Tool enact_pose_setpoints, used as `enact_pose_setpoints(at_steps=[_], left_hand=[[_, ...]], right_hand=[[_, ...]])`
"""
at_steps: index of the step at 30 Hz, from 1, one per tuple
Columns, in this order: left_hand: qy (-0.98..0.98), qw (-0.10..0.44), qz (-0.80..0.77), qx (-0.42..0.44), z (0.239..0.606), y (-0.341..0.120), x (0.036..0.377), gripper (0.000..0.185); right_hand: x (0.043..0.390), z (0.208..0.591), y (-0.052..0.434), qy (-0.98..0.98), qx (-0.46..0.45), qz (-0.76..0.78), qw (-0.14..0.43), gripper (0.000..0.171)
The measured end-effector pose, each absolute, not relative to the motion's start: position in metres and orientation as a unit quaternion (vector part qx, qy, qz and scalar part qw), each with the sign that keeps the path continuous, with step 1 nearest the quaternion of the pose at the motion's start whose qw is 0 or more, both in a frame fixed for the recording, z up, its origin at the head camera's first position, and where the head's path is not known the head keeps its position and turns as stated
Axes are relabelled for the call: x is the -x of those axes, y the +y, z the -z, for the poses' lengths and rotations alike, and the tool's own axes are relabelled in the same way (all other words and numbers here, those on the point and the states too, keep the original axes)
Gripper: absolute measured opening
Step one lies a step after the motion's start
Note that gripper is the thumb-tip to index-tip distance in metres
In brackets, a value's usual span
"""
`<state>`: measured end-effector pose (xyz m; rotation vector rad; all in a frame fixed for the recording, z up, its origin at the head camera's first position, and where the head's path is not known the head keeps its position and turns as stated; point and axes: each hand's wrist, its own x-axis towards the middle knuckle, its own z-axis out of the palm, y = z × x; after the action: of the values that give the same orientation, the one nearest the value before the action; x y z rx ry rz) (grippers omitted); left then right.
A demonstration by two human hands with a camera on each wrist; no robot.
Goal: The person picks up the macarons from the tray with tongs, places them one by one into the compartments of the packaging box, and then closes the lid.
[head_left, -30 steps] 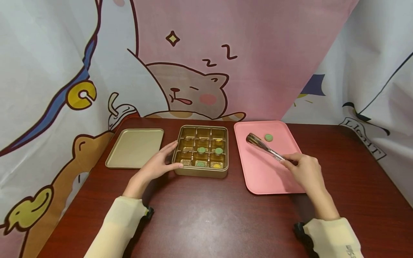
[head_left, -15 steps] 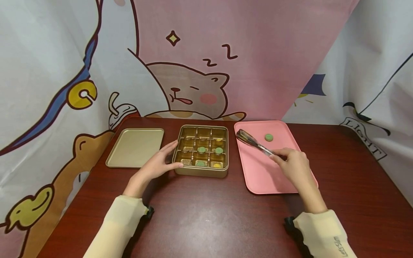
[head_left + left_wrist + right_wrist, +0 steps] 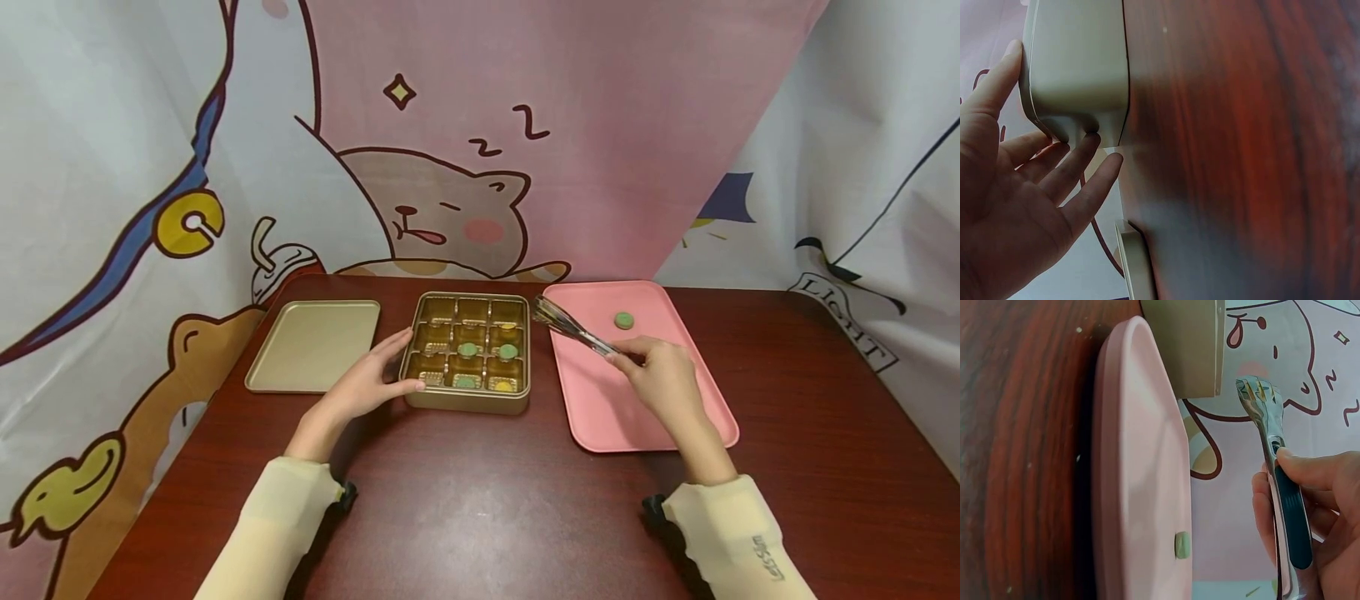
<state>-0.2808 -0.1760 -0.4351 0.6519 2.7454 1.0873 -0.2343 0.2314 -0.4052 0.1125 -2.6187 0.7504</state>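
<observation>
Tongs [image 3: 570, 327] nearing gold box [image 3: 468, 398], tips empty.
R hand [image 3: 660, 379] fingers gripping tongs; L hand [image 3: 365, 385], fingers relaxed, bracing box at 9 o'clock on counter [image 3: 480, 500]. Risk: tips catching box rim, jolting seated pieces; green piece [image 3: 624, 320] lying on pink tray [image 3: 637, 417] at 3 o'clock.

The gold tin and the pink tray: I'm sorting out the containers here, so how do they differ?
The gold tin is a deep metal box split into nine compartments; the pink tray is shallow and undivided. The gold tin holds several green and yellow pieces, the pink tray only one green piece. The left hand touches the gold tin; the right hand holds tongs above the pink tray. Both sit on the wooden table.
</observation>
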Motion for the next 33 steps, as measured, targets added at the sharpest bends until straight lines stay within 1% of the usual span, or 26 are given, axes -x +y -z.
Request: enact_pose_setpoints(at_steps=[9,18,25,33], left_hand=[[0.907,0.057,-0.358,-0.214,0.435,-0.175,0.28,0.09],[0.909,0.06,-0.353,-0.215,0.436,-0.177,0.279,0.091],[0.907,0.058,-0.357,-0.215,0.437,-0.178,0.28,0.09],[0.907,0.053,-0.357,-0.218,0.436,-0.176,0.28,0.09]], right_hand=[[0.243,0.401,0.219,-0.937,-0.05,-0.279,0.206,0.017],[0.252,0.401,0.204,-0.937,-0.063,-0.284,0.196,0.02],[0.258,0.403,0.19,-0.934,-0.073,-0.29,0.197,0.018],[0.265,0.403,0.176,-0.935,-0.076,-0.298,0.179,0.021]])
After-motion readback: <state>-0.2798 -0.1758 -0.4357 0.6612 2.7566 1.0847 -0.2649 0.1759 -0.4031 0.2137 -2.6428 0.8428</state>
